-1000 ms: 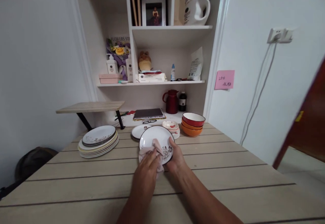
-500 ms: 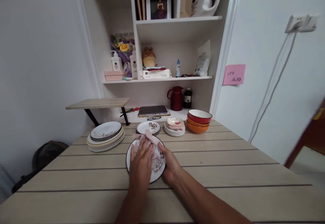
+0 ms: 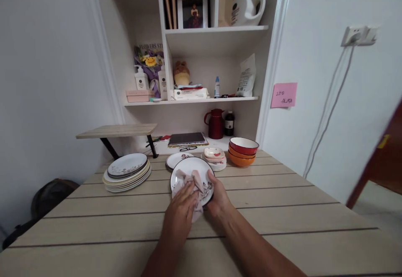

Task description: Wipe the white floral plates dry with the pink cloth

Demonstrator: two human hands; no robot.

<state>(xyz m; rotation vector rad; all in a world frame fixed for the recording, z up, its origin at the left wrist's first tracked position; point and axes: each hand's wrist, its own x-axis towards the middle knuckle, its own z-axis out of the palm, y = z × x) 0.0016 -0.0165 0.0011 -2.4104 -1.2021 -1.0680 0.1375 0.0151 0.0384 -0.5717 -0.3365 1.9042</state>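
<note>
A white plate (image 3: 190, 165) with a dark rim and brown flower print is held tilted above the wooden table. My right hand (image 3: 218, 195) grips its right edge, thumb on the face and fingers beneath. Under my left hand (image 3: 182, 205) a pale pink cloth (image 3: 197, 180) is pressed against the plate's lower part, its folds hanging past the near rim. Just behind are a small stack of plates (image 3: 176, 158) and a stack of small plates topped by pink-rimmed dishes (image 3: 214, 153).
Large plates (image 3: 127, 164) are stacked at the left, by a small raised wooden shelf (image 3: 117, 130). Red and orange bowls (image 3: 244, 146) stand nested at the right. Behind are a laptop-like dark slab (image 3: 186, 138), glasses (image 3: 188, 148), a red jug (image 3: 216, 124) and a dark bottle (image 3: 229, 123).
The plate has moved right and away from me, tilting more toward my view. My left hand and the cloth have slid to the plate's near edge. The camera view has shifted slightly.
</note>
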